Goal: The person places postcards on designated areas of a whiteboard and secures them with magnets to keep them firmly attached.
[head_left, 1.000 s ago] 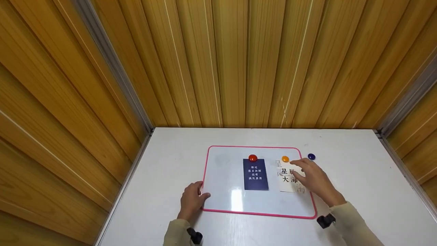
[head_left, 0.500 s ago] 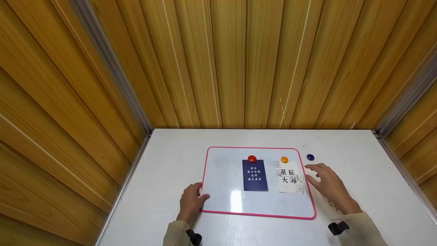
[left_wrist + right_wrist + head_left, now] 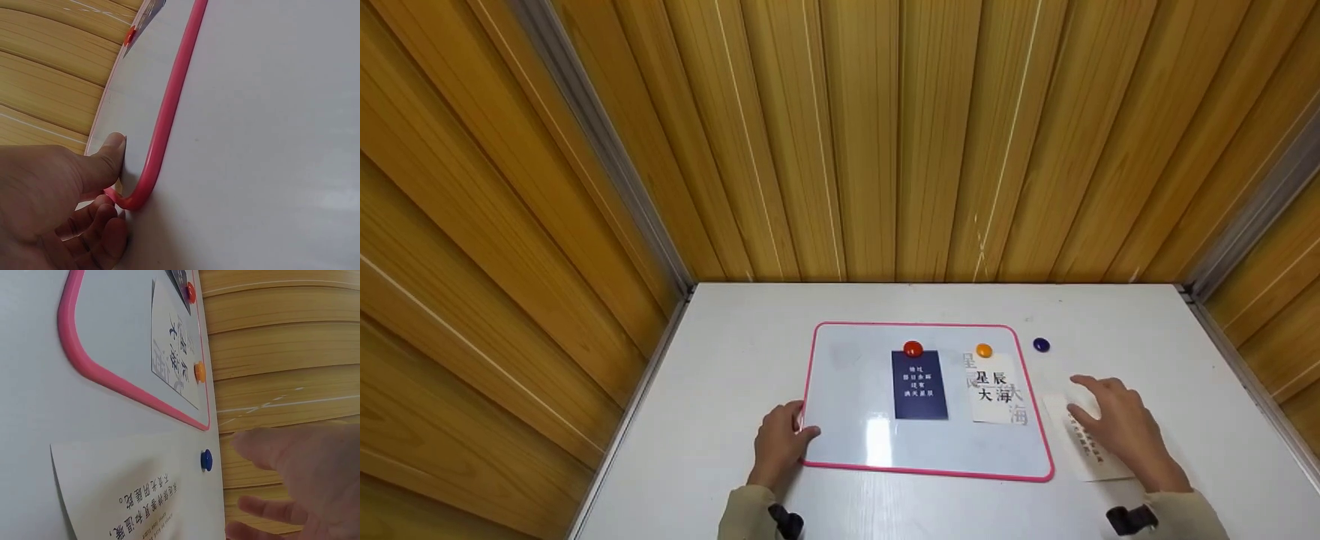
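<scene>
A whiteboard (image 3: pixel 851 390) with a pink frame lies on the table. My left hand (image 3: pixel 780 442) grips its left edge near the lower corner, with the thumb on top. A dark blue card (image 3: pixel 920 407) sits on the board with a red round magnet (image 3: pixel 913 349) at its top. To its right is a white card (image 3: pixel 990 414) with large characters, under an orange magnet (image 3: pixel 984 350). My right hand (image 3: pixel 1129 424) is above a loose cream card (image 3: pixel 90 484) right of the board, its fingers apart and holding nothing. Part of that card is hidden by the hand in the head view.
A dark blue magnet (image 3: pixel 1041 345) lies on the white table (image 3: pixel 720 360) just beyond the board's upper right corner. Wood-patterned panels (image 3: pixel 870 150) stand behind the table and at both sides.
My right hand has moved off the white card, rightward and toward me, to above the loose card. That card has come into view. The left hand stays at the board's edge.
</scene>
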Demonstrator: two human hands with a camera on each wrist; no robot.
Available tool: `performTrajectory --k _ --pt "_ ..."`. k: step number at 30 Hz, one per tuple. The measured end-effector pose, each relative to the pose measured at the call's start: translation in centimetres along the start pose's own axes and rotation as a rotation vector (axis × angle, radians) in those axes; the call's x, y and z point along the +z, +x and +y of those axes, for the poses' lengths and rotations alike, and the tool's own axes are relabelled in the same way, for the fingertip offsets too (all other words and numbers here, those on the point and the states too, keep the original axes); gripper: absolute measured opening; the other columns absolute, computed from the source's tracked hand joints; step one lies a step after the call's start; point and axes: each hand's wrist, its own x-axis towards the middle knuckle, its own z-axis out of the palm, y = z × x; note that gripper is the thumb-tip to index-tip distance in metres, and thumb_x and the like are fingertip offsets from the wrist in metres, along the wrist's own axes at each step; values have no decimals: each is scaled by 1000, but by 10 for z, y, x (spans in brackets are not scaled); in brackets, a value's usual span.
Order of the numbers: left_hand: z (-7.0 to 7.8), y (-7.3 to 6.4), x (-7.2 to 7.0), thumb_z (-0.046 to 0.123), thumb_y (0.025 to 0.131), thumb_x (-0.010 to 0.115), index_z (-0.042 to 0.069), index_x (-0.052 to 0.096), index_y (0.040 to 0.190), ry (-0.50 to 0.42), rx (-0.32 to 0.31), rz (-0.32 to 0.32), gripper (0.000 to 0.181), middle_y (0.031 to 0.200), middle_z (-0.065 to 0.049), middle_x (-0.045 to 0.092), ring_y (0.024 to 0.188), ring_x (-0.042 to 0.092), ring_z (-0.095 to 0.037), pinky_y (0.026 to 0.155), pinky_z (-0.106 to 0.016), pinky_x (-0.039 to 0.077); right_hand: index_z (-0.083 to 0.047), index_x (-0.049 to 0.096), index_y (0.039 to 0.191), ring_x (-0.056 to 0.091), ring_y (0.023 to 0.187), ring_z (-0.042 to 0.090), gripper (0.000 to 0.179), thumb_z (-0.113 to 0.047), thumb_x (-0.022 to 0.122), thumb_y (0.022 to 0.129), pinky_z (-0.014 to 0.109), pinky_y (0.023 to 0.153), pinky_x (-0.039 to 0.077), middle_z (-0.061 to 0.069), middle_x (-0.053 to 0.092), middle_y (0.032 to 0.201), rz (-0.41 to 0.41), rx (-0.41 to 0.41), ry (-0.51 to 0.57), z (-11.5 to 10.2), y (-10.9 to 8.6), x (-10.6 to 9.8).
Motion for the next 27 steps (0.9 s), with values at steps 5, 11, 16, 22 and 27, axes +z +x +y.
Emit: performTrajectory --k 5,11,16,22,27 --pt "-2 0 2 18 84 85 2 65 133 12 -10 -1 55 87 -4 58 77 50 -18 69 -37 44 -5 53 144 52 105 59 60 -28 76 93 63 69 47 39 50 128 -75 74 -6 9 -7 -5" --pt "-3 1 2 19 84 85 2 66 133 16 0 2 55 86 -3 58 76 49 -17 68 -36 44 -6 51 145 52 103 60 63 -31 75 93 63 66 48 40 49 126 -93 83 -16 15 -15 -7" --pt "-4 1 2 20 83 86 1 66 132 38 28 3 56 84 -3 56 74 47 -16 64 -35 41 -6 43 148 50 102 59 70 -39 74 94 62 67 47 42 46 124 -177 156 -8 17 -19 -7" --pt "-4 1 2 19 84 85 1 66 132 30 17 1 55 86 -3 58 77 49 -17 68 -37 44 -4 37 150 47 99 59 83 -50 73 91 58 65 46 43 43 119 -264 236 23 17 -23 -7" --pt "-3 1 1 19 84 85 1 65 133 20 6 -3 55 87 -4 58 77 49 -18 69 -38 44 -3 36 150 46 98 58 87 -52 74 89 56 65 45 44 43 116 -281 256 54 18 -25 -4"
